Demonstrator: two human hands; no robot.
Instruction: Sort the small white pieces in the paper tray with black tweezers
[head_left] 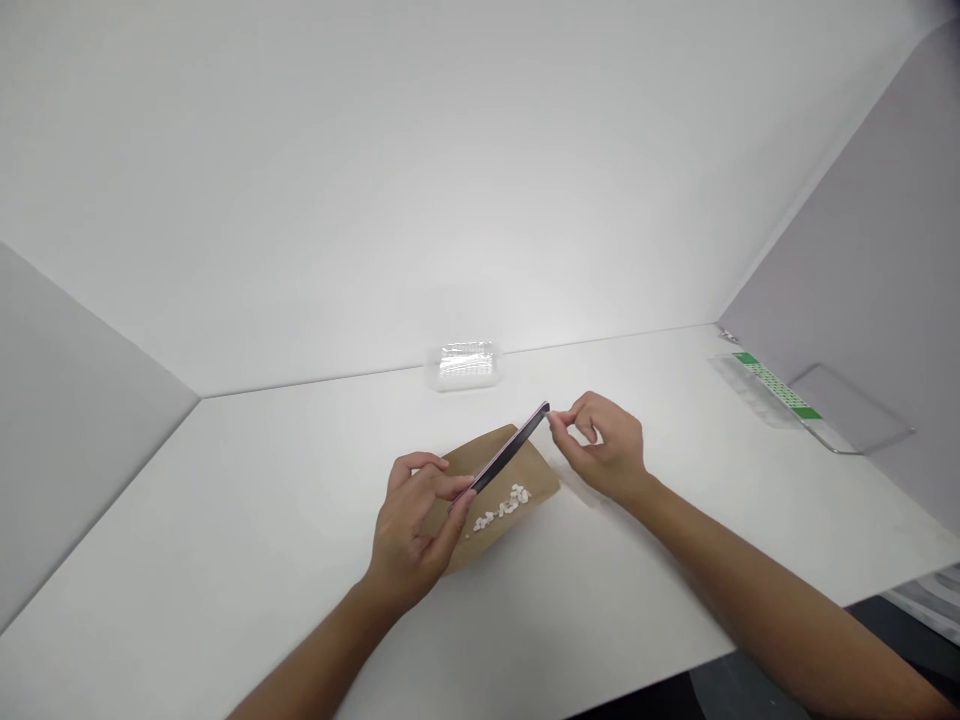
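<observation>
Left hand (420, 522) gripping dark slab (508, 452), perhaps a phone, right hand (604, 450) pinching its tip

No text, brand, number or sign can be read. Small white marks are seen on the green strip (776, 386), well to the right of the grip, but too small to be made out. Nothing legible is shown on the thin dark slab (501, 460) held by the left hand (412, 525) and pinched at its far end by the right hand (604, 450), nor on the brown sheet (540, 478) beneath the grip.
</observation>
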